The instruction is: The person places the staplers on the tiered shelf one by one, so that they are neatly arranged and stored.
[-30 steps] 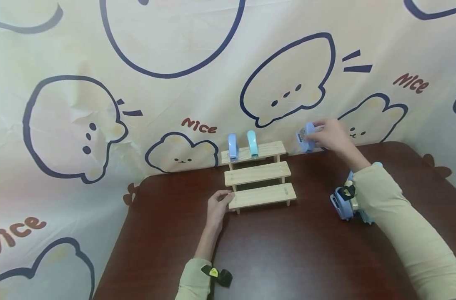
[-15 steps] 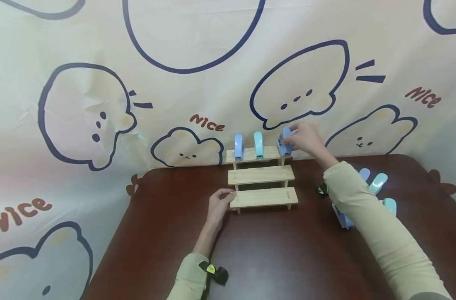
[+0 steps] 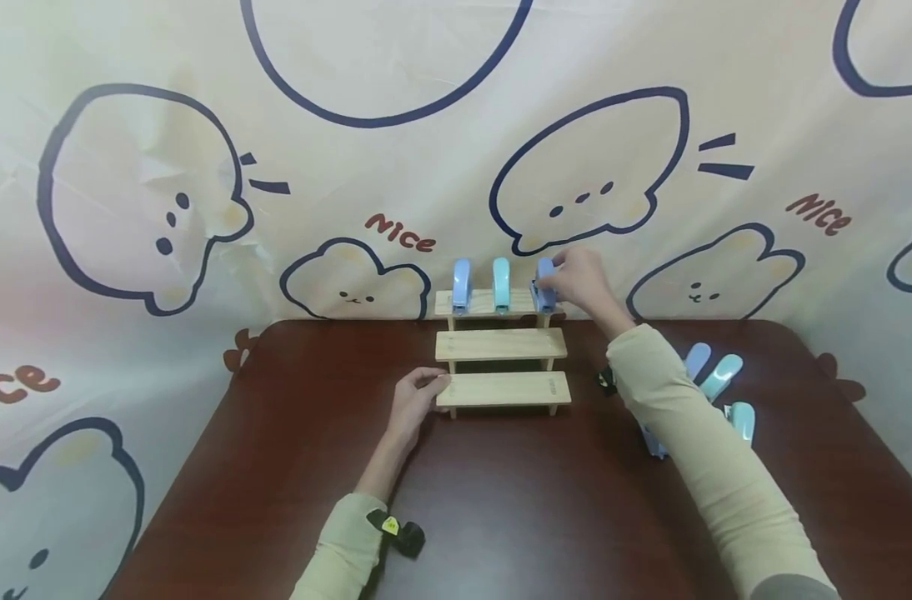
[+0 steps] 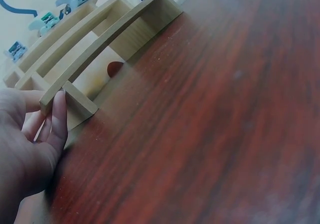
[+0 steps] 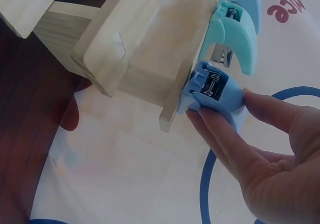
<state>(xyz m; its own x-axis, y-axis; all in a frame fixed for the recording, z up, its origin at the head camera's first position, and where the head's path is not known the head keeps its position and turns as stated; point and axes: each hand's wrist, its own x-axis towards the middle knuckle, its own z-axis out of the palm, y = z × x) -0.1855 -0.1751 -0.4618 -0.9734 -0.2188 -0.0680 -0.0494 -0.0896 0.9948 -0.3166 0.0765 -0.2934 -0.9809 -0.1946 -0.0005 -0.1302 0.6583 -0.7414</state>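
A three-step wooden stand [image 3: 501, 343] stands against the back wall. My left hand [image 3: 413, 402] pinches the left end of its lowest step [image 4: 100, 46], thumb and fingers around the board's corner. At the right end of the top step, my right hand [image 3: 585, 282] pinches a blue stapler [image 5: 222, 93] between thumb and fingers; the stapler's base is right at the board. Beside it on the same step stand a teal stapler [image 3: 501, 286] and, farther left, another blue stapler [image 3: 462, 286], both upright. The two lower steps are bare.
On the table's right side, several more staplers are grouped, including a blue one [image 3: 698, 360] and teal ones such as the front teal stapler [image 3: 742, 421]; my right sleeve [image 3: 689, 433] partly hides them. A printed cloth [image 3: 336, 183] hangs close behind the stand.
My right hand has carried the blue stapler left and slightly down, from beside the stand to the top step's right end. My left hand keeps its hold on the lowest step.
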